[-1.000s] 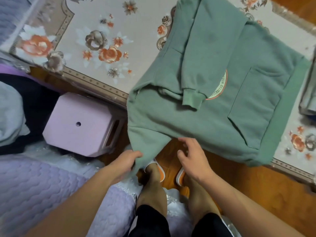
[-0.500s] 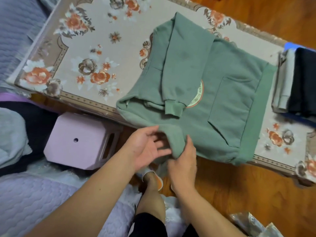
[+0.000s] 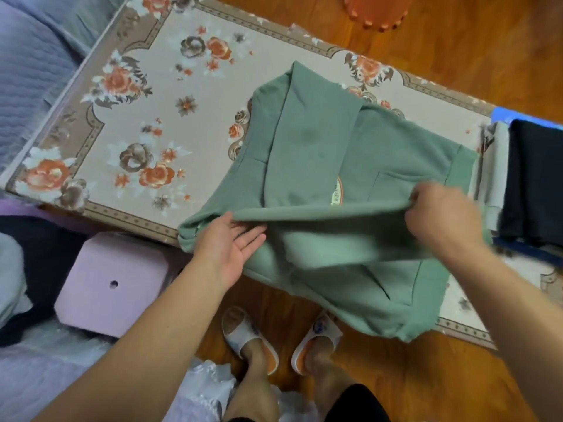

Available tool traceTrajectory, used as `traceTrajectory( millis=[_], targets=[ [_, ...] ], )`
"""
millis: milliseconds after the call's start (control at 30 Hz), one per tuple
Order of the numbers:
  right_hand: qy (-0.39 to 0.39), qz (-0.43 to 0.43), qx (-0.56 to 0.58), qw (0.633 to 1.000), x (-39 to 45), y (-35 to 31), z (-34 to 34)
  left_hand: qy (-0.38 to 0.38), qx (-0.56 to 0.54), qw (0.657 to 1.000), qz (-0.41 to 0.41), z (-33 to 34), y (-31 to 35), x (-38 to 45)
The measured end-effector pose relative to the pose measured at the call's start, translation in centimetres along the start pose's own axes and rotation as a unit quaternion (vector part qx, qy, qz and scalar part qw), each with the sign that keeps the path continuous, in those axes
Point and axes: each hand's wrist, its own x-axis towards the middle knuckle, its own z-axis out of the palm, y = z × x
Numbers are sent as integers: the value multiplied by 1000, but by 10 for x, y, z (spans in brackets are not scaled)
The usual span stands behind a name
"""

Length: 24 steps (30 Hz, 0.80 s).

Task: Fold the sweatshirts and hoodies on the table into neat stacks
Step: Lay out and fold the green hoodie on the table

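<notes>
A green hoodie (image 3: pixel 310 153) lies on the floral-covered table (image 3: pixel 146 95), its near edge hanging over the table's front. One sleeve is folded across its chest. The other sleeve (image 3: pixel 320 213) is stretched taut across the front pocket. My right hand (image 3: pixel 438 214) grips that sleeve's cuff end, lifted above the pocket on the right. My left hand (image 3: pixel 231 248) lies palm up with straight fingers under the sleeve near the shoulder, at the hoodie's left edge.
A stack of folded dark and grey garments (image 3: pixel 530 181) sits at the table's right end. A pink stool (image 3: pixel 112 281) stands below the table's front edge, a bed (image 3: pixel 33 56) to the left, an orange stool (image 3: pixel 376 10) behind. My slippered feet (image 3: pixel 280 339) are on the wooden floor.
The near sleeve hung over the table's front edge in both hands. My right hand has pulled it up and rightward across the hoodie; my left hand has opened and moved to the shoulder.
</notes>
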Motion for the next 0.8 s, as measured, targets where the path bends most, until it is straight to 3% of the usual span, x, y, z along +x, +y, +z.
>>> traceTrajectory(
  millis=[67, 133, 233, 300, 367, 433, 500, 600, 700, 733, 800],
  targets=[
    [91, -51, -19, 994, 56, -19, -22, 15, 107, 994, 21, 16, -6, 15],
    [173, -67, -9, 983, 113, -47, -31, 47, 251, 965, 63, 24, -16, 37],
    [236, -100, 71, 964, 173, -80, -11, 100, 504, 844, 151, 24, -27, 62],
    [160, -121, 161, 966, 184, -90, 20, 117, 591, 773, 197, 21, -35, 68],
    [21, -87, 241, 966, 179, -84, 59, 129, 653, 715, 212, 22, -40, 70],
    [-97, -3, 305, 947, 176, -70, 93, 153, 706, 652, 230, 25, -40, 74],
    [-137, 109, 386, 905, 185, -58, 114, 178, 736, 598, 263, 33, -37, 84],
    [-113, 236, 542, 799, 206, -56, 122, 182, 729, 608, 258, 45, -28, 102],
    [-130, 280, 672, 673, 209, -60, 113, 172, 723, 627, 233, 48, -14, 115],
    [-138, 272, 693, 653, 206, -60, 104, 163, 724, 627, 236, 47, -9, 114],
    [-145, 214, 717, 647, 208, -62, 89, 159, 713, 636, 248, 41, -2, 103]
  ],
)
